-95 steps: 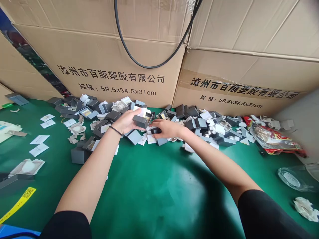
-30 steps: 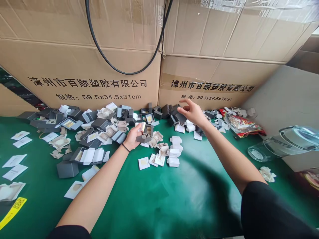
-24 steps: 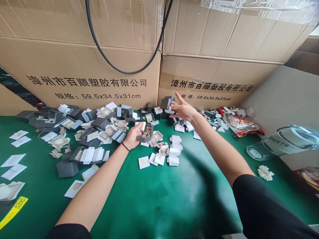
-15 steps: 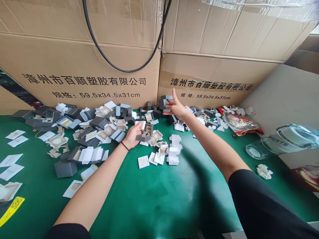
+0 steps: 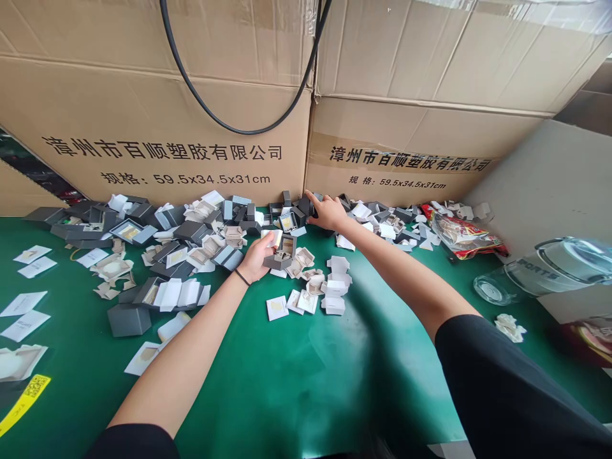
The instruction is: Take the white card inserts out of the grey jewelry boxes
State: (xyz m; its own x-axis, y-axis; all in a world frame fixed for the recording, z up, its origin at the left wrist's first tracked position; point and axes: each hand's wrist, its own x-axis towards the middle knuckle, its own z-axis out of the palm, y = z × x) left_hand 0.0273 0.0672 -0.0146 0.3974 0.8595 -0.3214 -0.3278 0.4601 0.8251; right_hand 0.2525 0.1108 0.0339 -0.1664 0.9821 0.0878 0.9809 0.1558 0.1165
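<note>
Grey square box is held open — glossy green tabletop beneath.

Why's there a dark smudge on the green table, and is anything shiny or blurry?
Head view: the smudge is a soft shadow on the green table, probably from the right arm; pale glare lies left of it. Also head view: printing on the left printed carton is sharp, but writing on the yellow strip is blurry.

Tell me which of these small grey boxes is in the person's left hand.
The open grey box near mid-picture: the left hand, with a black wristband, grips it, whereas most other boxes lie on the green table.
</note>
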